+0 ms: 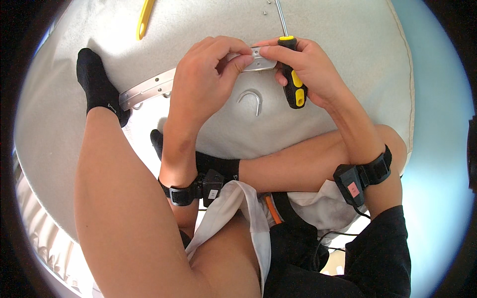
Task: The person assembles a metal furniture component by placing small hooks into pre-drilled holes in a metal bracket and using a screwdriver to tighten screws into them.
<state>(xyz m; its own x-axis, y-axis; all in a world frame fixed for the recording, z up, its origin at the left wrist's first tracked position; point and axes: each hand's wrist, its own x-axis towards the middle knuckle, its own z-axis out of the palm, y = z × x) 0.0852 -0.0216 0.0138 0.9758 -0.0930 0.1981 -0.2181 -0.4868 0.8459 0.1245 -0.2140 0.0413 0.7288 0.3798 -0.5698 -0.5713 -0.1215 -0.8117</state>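
Note:
A silver metal rail (147, 89) with small holes slants up to the right, and small curved hooks show under its left part. At its right end, the thumb and forefinger of my left hand (203, 74) pinch together over a hole; what lies between them is too small to make out. My right hand (315, 67) is closed around a screwdriver (294, 79) with a black and yellow handle, its shaft pointing away from me. That hand's thumb and forefinger also steady the rail's end. Just below the rail lies a loose silver hook (254, 98).
Small screws (265, 13) lie at the far edge near the screwdriver shaft. A yellow tool handle (144, 21) rests at the far left on the pale fabric surface (348, 30). My bent legs and black-socked foot (94, 79) border the work from left and front.

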